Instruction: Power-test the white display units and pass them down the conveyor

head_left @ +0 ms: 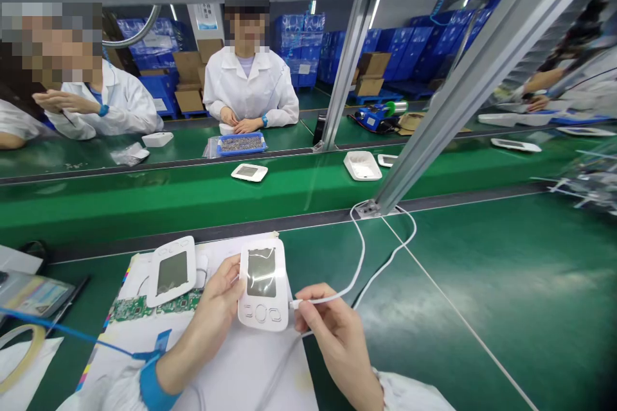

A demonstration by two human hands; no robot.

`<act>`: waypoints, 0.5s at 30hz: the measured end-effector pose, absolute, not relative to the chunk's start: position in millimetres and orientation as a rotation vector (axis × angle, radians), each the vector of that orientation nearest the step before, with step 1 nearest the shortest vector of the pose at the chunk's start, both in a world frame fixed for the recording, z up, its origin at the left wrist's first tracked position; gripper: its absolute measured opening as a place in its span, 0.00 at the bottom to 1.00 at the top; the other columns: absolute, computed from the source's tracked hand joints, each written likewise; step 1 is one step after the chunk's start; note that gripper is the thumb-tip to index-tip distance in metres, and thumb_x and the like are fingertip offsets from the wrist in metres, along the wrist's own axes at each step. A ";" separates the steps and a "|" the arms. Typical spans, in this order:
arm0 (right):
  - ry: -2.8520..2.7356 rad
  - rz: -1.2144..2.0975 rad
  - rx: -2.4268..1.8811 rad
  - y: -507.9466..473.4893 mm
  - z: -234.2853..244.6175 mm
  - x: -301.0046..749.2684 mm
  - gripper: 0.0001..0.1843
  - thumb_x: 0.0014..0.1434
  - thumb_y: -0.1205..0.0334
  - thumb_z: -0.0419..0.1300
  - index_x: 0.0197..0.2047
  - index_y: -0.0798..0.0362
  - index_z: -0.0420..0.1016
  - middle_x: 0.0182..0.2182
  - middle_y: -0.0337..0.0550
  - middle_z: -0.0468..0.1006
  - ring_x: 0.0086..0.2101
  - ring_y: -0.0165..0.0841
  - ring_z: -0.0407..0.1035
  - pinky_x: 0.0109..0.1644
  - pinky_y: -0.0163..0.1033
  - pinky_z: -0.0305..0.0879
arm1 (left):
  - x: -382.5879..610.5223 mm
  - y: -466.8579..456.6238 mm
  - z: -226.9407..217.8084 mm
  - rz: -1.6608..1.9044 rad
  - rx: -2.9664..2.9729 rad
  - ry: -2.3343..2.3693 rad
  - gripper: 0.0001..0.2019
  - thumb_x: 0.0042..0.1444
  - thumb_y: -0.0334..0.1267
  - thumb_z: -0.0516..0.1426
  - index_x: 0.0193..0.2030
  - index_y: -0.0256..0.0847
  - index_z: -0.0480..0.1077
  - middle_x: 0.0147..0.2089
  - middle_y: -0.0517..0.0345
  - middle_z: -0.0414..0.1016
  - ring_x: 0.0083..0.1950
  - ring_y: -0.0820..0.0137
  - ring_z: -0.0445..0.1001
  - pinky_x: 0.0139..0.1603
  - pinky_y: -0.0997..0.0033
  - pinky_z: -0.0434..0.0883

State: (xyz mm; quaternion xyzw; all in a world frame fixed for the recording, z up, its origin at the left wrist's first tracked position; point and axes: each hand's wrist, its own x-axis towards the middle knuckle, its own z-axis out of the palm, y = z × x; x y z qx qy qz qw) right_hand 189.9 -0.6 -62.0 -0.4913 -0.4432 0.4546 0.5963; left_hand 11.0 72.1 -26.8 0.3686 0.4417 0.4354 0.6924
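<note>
My left hand (219, 305) grips a white device with a grey screen and three buttons (263, 286) by its left edge, holding it upright over a white sheet (231, 372). My right hand (332, 327) pinches the plug of a white cable (359, 263) at the device's right side. The cable loops away toward a metal post base (369, 209). A second white device (172, 270) lies to the left on green circuit boards (144, 306). A blue wrist strap (152, 385) with a blue cord is on my left wrist.
A green conveyor belt (193, 196) carries white housings (249, 171) (362, 165). Two people in white coats sit across it by a blue tray of small parts (241, 143). A slanted metal post (463, 83) rises at right. Tape roll (22, 353) at left.
</note>
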 end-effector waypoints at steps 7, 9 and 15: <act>-0.975 0.973 -1.115 1.6 -64.2 189.5 0.12 0.62 0.50 0.66 0.34 0.49 0.82 0.25 0.38 0.79 0.23 0.31 0.73 0.28 0.33 0.72 | 13.1 61.4 -20.9 0.897 0.705 0.916 0.26 0.44 0.37 0.72 0.50 0.40 0.74 0.60 0.45 0.75 0.66 0.45 0.67 0.60 0.53 0.70; -0.927 1.018 -1.108 2.7 -64.3 188.7 0.12 0.61 0.49 0.67 0.34 0.49 0.82 0.21 0.37 0.77 0.22 0.31 0.72 0.27 0.32 0.72 | 13.6 58.5 -19.8 0.920 0.731 0.915 0.27 0.44 0.37 0.72 0.52 0.41 0.73 0.60 0.46 0.75 0.66 0.45 0.67 0.61 0.53 0.70; -0.943 1.124 -1.082 5.6 -69.3 185.6 0.17 0.63 0.45 0.65 0.37 0.52 0.81 0.33 0.43 0.79 0.24 0.29 0.71 0.27 0.33 0.71 | 12.5 55.4 -23.2 1.070 1.087 0.877 0.28 0.54 0.43 0.67 0.59 0.42 0.66 0.60 0.45 0.74 0.68 0.48 0.65 0.63 0.55 0.68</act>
